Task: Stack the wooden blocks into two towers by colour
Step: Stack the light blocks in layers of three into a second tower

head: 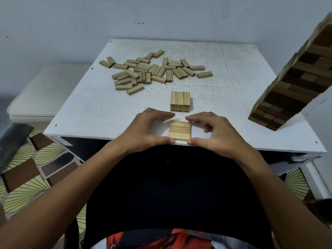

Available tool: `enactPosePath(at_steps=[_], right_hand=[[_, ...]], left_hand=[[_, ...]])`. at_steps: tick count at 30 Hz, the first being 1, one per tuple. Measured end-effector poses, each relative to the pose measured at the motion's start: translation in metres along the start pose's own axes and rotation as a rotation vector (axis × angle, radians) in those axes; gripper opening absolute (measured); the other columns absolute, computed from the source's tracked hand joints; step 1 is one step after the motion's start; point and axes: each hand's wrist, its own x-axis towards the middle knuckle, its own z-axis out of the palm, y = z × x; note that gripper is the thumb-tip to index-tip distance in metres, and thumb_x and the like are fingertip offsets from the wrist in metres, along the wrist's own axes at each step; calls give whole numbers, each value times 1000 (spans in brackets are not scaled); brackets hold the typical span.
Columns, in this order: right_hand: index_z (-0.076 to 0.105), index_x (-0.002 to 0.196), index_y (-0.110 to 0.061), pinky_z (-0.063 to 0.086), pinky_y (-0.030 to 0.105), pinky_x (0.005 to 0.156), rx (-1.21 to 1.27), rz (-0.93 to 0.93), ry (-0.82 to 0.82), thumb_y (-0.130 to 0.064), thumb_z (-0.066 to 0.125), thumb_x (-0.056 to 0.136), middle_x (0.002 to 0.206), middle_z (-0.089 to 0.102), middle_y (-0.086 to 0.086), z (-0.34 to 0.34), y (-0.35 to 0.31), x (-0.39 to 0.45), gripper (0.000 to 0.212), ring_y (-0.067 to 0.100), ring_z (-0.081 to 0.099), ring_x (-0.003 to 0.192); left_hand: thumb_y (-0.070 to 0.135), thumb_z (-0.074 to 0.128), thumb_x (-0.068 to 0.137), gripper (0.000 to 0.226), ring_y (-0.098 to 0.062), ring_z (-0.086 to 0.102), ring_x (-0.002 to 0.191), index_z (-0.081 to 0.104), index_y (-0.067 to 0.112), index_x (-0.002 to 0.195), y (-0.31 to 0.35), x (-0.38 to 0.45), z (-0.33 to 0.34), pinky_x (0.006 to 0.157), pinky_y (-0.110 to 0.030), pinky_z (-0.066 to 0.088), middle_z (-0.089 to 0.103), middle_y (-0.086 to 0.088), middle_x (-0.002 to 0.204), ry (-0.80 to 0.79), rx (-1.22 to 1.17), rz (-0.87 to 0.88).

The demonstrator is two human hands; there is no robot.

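A row of three light wooden blocks (pixel 179 130) lies side by side at the near edge of the white table (pixel 93 112). My left hand (pixel 145 131) and my right hand (pixel 210 132) frame this row from either side, thumbs and forefingers pinching its corners. Just beyond stands a short light stack (pixel 180 101), two layers high, with numbers on the block ends. A loose pile of light blocks (pixel 152 71) is scattered farther back. A tall tower of dark brown blocks (pixel 294 81) rises at the right.
A cushioned white seat (pixel 36 97) sits left of the table. A patterned floor (pixel 27 177) shows below on both sides. The pale wall (pixel 161 18) runs behind the table.
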Motion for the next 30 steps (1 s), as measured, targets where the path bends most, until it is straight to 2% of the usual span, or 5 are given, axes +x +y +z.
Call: enactPosePath(at_steps=[7,17,21,26,30], right_hand=[[63,123,-35,32,12,77,-15,22,0,-31,86,67,120,58,-12,2,1,4,60,-15,46,87],[63,115,-34,38,5,70,24,-81,34,-21,85,69,102,55,-19,-7,-7,10,52,-18,45,86],[59,105,-42,41,11,72,58,-157,102,-19,85,64,105,62,-13,-17,-11,28,53,-8,52,92],[61,105,-36,50,28,76,71,-200,150,-43,71,55,104,67,-10,-27,-12,59,52,4,59,98],[61,107,-34,50,32,80,64,-178,127,-34,77,57,100,65,-16,-30,-8,80,53,3,58,101]], left_hand=[[56,76,59,65,-5,54,106,66,35,120,-3,3,-2,89,-20,39,58,7,116,0,31,-13],[57,76,54,60,0,58,102,72,32,109,1,12,-8,88,-16,44,63,9,107,90,-58,76],[53,78,53,62,0,59,101,73,26,108,6,29,-20,89,-13,43,66,7,105,172,-53,141],[48,77,53,64,4,60,102,72,17,108,6,57,-35,86,-5,39,67,5,105,182,-64,157],[45,79,51,71,10,60,98,71,11,112,-1,75,-37,79,0,36,70,6,106,183,-72,115]])
